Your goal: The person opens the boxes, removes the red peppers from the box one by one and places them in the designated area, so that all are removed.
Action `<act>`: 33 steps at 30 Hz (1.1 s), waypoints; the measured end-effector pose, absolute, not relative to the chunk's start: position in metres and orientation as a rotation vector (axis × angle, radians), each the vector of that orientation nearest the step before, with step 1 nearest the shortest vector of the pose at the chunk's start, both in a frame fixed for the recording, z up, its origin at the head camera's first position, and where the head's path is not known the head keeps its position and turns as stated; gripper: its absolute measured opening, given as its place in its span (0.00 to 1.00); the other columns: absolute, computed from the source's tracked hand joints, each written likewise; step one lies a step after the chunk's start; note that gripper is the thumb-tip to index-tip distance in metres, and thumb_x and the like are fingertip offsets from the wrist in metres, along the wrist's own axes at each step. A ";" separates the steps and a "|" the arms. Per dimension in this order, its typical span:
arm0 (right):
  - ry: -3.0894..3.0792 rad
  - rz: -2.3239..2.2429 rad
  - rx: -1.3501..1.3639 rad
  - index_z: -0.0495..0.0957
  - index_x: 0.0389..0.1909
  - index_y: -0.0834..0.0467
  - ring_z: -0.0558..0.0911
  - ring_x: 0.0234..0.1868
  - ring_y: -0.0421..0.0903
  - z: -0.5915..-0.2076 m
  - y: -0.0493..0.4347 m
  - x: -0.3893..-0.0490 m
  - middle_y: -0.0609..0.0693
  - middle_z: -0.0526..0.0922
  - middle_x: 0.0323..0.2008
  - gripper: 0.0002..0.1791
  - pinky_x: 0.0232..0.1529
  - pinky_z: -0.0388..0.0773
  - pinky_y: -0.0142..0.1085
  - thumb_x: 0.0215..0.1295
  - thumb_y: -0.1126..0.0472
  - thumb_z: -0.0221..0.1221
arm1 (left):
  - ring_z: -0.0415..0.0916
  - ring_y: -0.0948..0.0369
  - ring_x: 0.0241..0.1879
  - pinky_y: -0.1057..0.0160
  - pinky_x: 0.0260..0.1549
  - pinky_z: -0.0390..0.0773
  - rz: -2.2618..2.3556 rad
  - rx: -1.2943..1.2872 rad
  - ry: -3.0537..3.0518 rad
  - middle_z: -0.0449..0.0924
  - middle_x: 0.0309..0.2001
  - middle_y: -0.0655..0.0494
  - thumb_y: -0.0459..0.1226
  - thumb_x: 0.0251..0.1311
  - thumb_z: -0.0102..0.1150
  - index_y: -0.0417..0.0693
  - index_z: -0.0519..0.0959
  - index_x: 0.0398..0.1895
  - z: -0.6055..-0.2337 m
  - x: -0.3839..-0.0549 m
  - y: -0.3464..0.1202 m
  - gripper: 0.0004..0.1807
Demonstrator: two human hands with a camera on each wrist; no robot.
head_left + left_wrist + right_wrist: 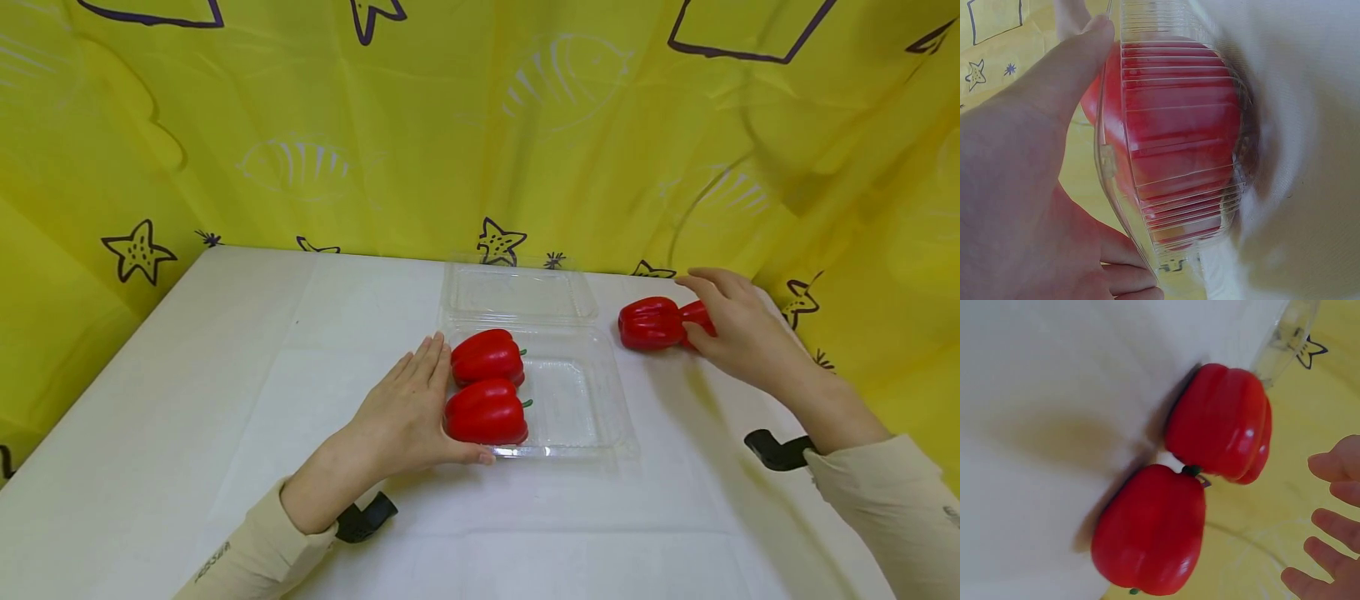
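Note:
A clear plastic clamshell container (617, 387) lies unfolded on the table. Two red bell peppers, one farther (487, 357) and one nearer (487, 412), lie side by side in its left half, green stems pointing right. My left hand (401, 417) rests along the container's left rim with straight fingers, its thumb at the front corner. To the right of the container are two more peppers (649, 323) (1149, 531); my hand partly hides one in the head view. Over that one hovers my right hand (742, 333), fingers spread and apart from both peppers in the right wrist view.
The container's lid (517, 293) leans back toward a yellow curtain (420, 125) printed with stars and fish, which hangs behind and beside the table. White cloth covers the table (225, 358). A black strap piece (776, 450) juts from each wrist.

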State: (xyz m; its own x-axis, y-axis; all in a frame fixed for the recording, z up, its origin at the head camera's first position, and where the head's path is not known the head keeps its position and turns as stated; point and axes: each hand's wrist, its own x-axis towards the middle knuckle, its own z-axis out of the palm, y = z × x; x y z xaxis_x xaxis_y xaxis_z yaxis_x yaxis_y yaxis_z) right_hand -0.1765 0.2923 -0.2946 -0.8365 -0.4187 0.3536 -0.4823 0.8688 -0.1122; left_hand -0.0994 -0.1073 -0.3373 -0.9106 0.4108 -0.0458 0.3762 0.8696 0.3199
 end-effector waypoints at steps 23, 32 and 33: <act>-2.660 0.360 0.879 0.70 0.63 0.63 0.68 0.65 0.60 -0.284 0.235 -0.151 0.61 0.71 0.63 0.34 0.53 0.79 0.59 0.53 0.73 0.68 | 0.46 0.45 0.79 0.44 0.74 0.56 0.473 0.638 2.935 0.47 0.79 0.39 0.74 0.38 0.66 0.34 0.49 0.77 -0.338 -0.099 -0.107 0.73; -2.610 0.360 0.970 0.72 0.62 0.63 0.71 0.64 0.58 -0.287 0.212 -0.142 0.60 0.73 0.62 0.32 0.54 0.81 0.54 0.54 0.71 0.68 | 0.46 0.44 0.79 0.44 0.74 0.56 0.470 0.633 2.938 0.47 0.79 0.39 0.74 0.38 0.65 0.34 0.49 0.77 -0.338 -0.098 -0.106 0.73; -2.608 0.358 0.979 0.72 0.62 0.63 0.71 0.64 0.58 -0.287 0.209 -0.142 0.61 0.73 0.62 0.32 0.54 0.81 0.54 0.54 0.70 0.69 | 0.46 0.44 0.79 0.44 0.74 0.56 0.468 0.633 2.939 0.47 0.79 0.39 0.74 0.38 0.65 0.34 0.49 0.77 -0.338 -0.098 -0.107 0.73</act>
State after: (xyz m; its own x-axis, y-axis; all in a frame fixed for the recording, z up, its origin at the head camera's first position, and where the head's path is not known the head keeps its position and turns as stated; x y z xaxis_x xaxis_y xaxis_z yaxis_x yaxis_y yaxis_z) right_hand -0.1416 0.2088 -0.2872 -0.7086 -0.5881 0.3899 -0.6715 0.7318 -0.1164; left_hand -0.0983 -0.1065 -0.3382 -0.9087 0.4163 -0.0317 0.3858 0.8664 0.3171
